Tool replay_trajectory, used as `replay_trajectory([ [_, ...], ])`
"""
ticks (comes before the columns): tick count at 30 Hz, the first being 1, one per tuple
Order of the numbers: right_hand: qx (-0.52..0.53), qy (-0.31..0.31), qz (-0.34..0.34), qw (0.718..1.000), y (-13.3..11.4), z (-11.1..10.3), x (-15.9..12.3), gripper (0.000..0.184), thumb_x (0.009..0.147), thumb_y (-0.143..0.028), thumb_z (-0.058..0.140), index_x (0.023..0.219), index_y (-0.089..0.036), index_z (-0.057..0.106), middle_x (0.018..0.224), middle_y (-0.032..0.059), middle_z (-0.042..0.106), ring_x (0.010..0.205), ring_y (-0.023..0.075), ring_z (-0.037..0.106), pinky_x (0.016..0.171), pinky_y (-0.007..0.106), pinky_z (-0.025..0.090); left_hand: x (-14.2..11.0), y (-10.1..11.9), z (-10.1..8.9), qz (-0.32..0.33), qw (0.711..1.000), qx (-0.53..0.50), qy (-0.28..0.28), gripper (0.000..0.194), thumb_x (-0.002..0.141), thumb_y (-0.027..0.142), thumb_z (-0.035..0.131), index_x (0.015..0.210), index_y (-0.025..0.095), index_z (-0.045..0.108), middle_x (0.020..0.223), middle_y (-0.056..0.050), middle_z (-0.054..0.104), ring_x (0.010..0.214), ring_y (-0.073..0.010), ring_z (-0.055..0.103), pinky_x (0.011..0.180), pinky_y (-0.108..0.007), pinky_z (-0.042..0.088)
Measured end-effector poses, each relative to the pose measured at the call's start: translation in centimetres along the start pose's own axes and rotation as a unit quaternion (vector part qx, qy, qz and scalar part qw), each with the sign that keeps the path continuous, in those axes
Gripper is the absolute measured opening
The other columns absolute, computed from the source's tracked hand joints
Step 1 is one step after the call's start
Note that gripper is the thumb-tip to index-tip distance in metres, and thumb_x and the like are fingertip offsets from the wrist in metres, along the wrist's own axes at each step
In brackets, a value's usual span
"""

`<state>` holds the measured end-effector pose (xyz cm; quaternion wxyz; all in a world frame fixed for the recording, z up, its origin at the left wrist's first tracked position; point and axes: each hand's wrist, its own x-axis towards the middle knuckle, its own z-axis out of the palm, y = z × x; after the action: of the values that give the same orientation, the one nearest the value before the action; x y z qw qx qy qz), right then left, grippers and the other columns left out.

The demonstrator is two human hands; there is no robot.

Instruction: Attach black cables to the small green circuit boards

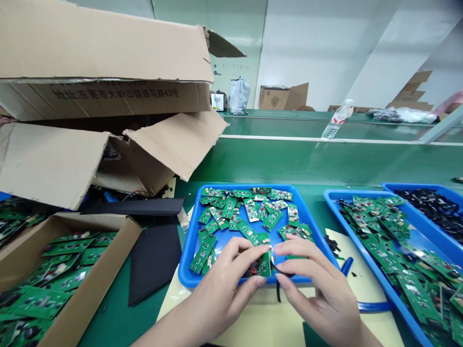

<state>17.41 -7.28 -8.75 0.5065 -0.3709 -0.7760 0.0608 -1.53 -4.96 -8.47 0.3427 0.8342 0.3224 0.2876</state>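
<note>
My left hand [229,279] pinches a small green circuit board [266,265] between thumb and fingers, over the front edge of a blue tray [186,267]. Red and dark components show on that board. Close by on its right, my right hand [320,282] is curled, thumb and fingers around a thin black strip [278,292] whose end hangs down in front of the tray. The fingers partly hide where strip and board meet, so contact between them cannot be made out. Several loose circuit boards [249,231] lie in the tray beyond both hands.
At right, another blue tray [331,195] holds piled boards; behind it a tray contains black parts [430,207]. A carton [104,284] of boards and black foam sheets [155,260] lie left. Large cardboard boxes [104,43] rise behind. A bottle [337,120] stands on the ledge.
</note>
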Motion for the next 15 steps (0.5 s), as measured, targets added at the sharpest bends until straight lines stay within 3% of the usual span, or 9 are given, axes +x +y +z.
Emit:
replay_trajectory([
  [9,-0.061,-0.004,-0.086,0.994,0.27,0.14,-0.08,0.02,0.076,0.003,0.055,0.085,-0.012,0.063,0.083,0.0073,0.064,0.079,0.0147,0.062,0.086,0.038,0.052,-0.01,-0.32,0.32,0.005,1.0,-0.012,0.026,0.039,0.091,0.019,0.046,0.129,0.027,0.043,0.103,-0.006,0.049,0.094,-0.0172,0.054,0.082,-0.029,0.05],
  [15,-0.046,-0.019,-0.084,0.995,0.2,0.3,-0.02,0.02,0.077,0.003,0.055,0.087,-0.012,0.062,0.073,0.0051,0.064,0.069,0.013,0.061,0.081,0.037,0.054,-0.05,-0.48,0.36,0.022,0.998,0.035,0.054,0.033,0.091,0.02,0.046,0.124,0.023,0.047,0.098,-0.006,0.051,0.09,-0.0173,0.056,0.078,-0.029,0.052],
])
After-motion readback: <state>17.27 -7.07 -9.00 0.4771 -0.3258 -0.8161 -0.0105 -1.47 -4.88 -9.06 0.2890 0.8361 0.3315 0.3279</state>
